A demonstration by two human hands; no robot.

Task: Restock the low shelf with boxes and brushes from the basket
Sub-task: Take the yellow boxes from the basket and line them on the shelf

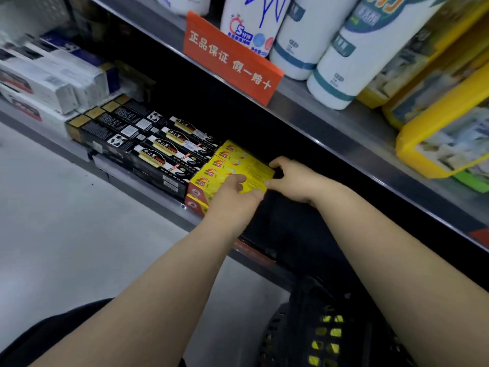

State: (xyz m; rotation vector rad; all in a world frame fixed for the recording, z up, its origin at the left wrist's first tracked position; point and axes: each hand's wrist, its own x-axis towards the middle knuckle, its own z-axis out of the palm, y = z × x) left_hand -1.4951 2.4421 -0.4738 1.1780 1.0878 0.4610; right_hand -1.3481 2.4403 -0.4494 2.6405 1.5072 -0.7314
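Both hands are on the yellow boxes (232, 168) stacked on the low shelf (148, 189), just beside the black boxes (158, 144). The left hand (235, 193) lies on the near end, fingers curled over the top box; the right hand (296, 178) pinches its far corner, probably squaring it with the row. Below, the basket (317, 327) shows more yellow through its mesh.

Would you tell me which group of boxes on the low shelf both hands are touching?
The yellow boxes, rightmost; the black and white ones lie untouched further left.
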